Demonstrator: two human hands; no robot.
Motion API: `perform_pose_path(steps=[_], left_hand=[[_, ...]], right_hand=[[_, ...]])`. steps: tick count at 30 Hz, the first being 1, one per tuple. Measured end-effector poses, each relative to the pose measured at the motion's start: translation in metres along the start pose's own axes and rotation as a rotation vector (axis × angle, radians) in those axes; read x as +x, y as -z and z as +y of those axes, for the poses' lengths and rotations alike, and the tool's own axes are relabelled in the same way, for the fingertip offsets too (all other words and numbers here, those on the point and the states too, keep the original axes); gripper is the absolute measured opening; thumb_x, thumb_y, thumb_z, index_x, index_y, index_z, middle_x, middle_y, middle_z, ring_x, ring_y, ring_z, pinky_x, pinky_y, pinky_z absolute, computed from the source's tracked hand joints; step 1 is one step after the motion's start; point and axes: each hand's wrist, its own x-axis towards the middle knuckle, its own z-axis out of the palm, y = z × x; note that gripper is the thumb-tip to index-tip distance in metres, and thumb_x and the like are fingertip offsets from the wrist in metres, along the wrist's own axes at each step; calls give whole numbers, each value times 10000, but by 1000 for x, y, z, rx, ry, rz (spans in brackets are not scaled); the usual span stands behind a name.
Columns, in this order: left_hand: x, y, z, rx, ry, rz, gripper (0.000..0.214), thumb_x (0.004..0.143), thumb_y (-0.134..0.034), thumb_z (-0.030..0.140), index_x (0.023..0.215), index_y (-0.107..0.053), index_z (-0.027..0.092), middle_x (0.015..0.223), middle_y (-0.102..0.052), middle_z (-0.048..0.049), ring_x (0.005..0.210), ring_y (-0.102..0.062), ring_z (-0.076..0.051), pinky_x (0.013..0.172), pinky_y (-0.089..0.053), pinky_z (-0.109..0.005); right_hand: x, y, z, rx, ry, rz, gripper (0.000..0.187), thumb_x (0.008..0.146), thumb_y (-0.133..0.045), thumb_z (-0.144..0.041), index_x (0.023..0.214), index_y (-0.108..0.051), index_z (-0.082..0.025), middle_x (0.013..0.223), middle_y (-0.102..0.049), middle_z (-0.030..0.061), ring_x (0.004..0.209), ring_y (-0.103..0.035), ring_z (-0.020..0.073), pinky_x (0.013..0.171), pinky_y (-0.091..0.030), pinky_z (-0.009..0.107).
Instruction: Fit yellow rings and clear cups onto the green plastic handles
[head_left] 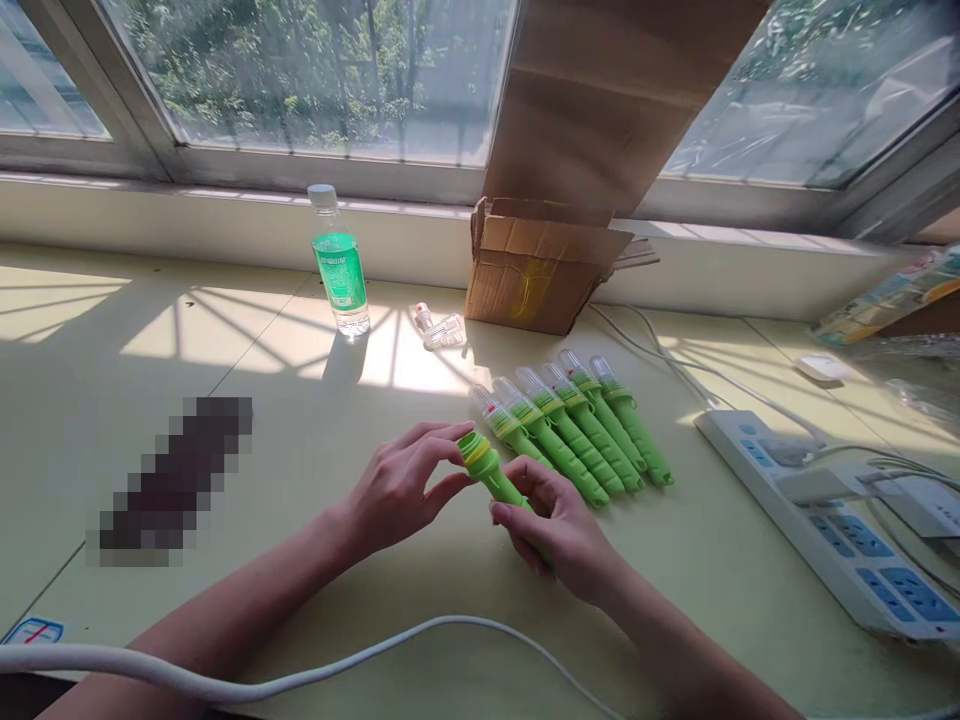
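My right hand (559, 520) is wrapped round the lower part of a green plastic tube-shaped light body (491, 468). Its mouth is threaded, open and uncapped, with a yellow ring just below. From the left, the thumb and fingers of my left hand (409, 475) pinch at the neck near that ring; the fingers partly hide behind the tube. Beyond my hands lie several matching green lights (574, 425) side by side, each fitted with a clear domed cap. Loose clear caps (442, 330) rest farther back in the sunlight, one showing a red spot.
A water bottle (341, 265) with a green label stands at the back. An open cardboard box (536, 265) sits against the window ledge. On the right is a power strip (832, 530) with plugs and cables. A white cable (360, 660) crosses the front. A blurred dark patch (176, 480) lies left.
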Motion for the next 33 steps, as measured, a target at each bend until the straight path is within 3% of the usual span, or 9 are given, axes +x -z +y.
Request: perform_pose_path(steps=[6,12,15,18,22,25,29,33], left_hand=[[-1,-1,1,43,-14,-46,208,819,-610,114,987,-503,173,1191,-632,-137,1095,-603,-205,831,-570,-350],[-1,-2,2,21,-8,-21,223,797,-661,156,960,-510,171,1143,-657,-125,1047,-627,-199,820,-573,-342],[2,0,4,-50,10,-40,250,792,-674,196,972,-502,173,1163,-644,-139,1083,-611,-208,845,-565,-360],[4,2,5,-83,19,-65,304,770,-700,248,979,-490,175,1188,-627,-152,1112,-594,-224,860,-558,-381],[1,1,4,-17,-6,-37,209,801,-642,147,944,-494,180,1156,-650,-132,1057,-622,-205,803,-571,-343],[-1,-1,3,50,-17,-27,170,815,-614,132,940,-511,182,1140,-659,-124,1042,-632,-202,786,-572,-327],[0,-2,2,39,46,-84,175,826,-622,201,956,-507,184,1167,-645,-129,1070,-620,-207,814,-567,-343],[0,-3,2,12,78,-94,158,828,-614,179,926,-490,182,1175,-637,-135,1077,-612,-207,820,-565,-351]], right_hand=[[1,2,-5,-26,68,-106,253,854,-584,-425,896,-565,-176,748,-575,-9,475,-508,71,430,-389,209],[-1,3,-3,-49,66,-117,336,921,-454,-454,819,-558,-152,605,-568,-4,421,-432,63,396,-316,201],[-3,-1,-1,-42,12,-68,283,837,-600,-434,945,-506,-190,599,-583,-40,335,-369,43,320,-265,176],[-4,-4,1,-48,-2,-3,326,750,-707,-392,901,-478,-216,675,-561,-63,309,-364,27,276,-243,164],[-2,-2,-1,-65,65,-41,245,807,-645,-402,859,-530,-193,708,-558,-31,418,-489,67,362,-361,198],[0,0,-3,-133,96,-61,265,845,-587,-442,878,-575,-179,702,-567,-6,519,-510,95,472,-419,228],[-1,-3,-2,-163,45,-48,358,880,-489,-516,814,-570,-174,639,-507,-26,415,-402,60,369,-303,201],[-2,-7,0,-77,-49,-15,302,789,-653,-449,925,-526,-211,652,-520,-63,341,-344,28,308,-249,169]])
